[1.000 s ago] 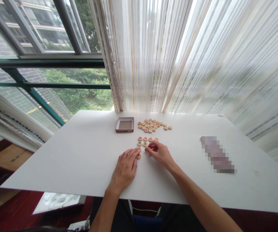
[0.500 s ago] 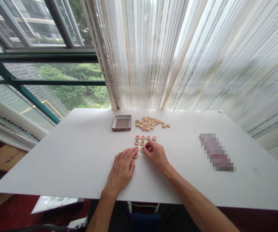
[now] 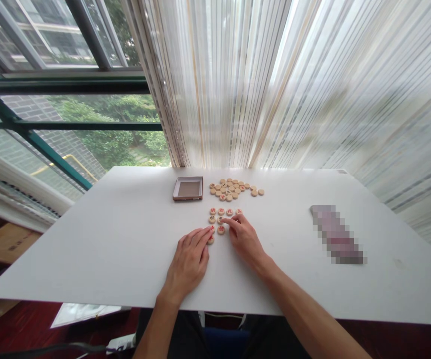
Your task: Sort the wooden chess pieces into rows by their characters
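Note:
Round wooden Chinese chess pieces with red or black characters lie in short rows in front of me. A row of red pieces (image 3: 221, 211) is farthest, with a black piece (image 3: 212, 219) nearer. My left hand (image 3: 190, 254) rests flat, its fingertips on the left edge of two red pieces (image 3: 210, 240) in the left column. My right hand (image 3: 244, 238) reaches in from the right, its index finger stretched onto a second black piece, partly covered. Just below that fingertip, a red piece (image 3: 221, 230) lies uncovered, apart from the hand.
Behind the rows is a loose cluster of pieces (image 3: 232, 189), mostly blank side up. A shallow open box (image 3: 188, 189) stands left of it. A pixelated object (image 3: 337, 237) lies on the right of the white table (image 3: 107, 239). Curtains and a window stand behind.
My right hand has let go of the red piece in the third row. Its index finger has moved up and away, onto the black piece above. My left hand stays put.

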`<state>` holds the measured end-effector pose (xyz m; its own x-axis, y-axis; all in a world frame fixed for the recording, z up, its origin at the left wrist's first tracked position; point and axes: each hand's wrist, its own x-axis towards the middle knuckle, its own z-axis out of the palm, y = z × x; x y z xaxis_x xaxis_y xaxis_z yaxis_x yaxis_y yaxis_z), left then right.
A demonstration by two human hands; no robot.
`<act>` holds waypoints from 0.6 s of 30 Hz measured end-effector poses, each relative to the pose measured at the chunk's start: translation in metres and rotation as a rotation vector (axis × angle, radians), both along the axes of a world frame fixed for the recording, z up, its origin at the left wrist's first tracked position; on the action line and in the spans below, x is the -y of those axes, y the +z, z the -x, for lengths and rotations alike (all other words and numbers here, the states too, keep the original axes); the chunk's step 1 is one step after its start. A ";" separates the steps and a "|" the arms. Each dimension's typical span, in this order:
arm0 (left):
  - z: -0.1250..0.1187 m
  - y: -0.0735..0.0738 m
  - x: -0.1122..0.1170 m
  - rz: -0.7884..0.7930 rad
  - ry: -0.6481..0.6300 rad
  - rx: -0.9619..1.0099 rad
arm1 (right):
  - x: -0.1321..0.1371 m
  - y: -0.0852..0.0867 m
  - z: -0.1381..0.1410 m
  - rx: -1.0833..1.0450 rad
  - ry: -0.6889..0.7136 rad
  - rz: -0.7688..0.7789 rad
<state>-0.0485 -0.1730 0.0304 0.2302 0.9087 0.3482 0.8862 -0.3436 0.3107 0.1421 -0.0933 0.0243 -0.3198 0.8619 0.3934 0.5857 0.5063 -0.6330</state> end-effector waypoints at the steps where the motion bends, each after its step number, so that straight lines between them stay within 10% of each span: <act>1: 0.000 0.000 0.000 -0.001 0.000 -0.002 | 0.000 0.000 0.000 0.014 0.006 -0.001; 18: -0.001 0.000 0.001 -0.015 0.017 -0.029 | 0.000 -0.002 -0.001 0.022 0.000 -0.009</act>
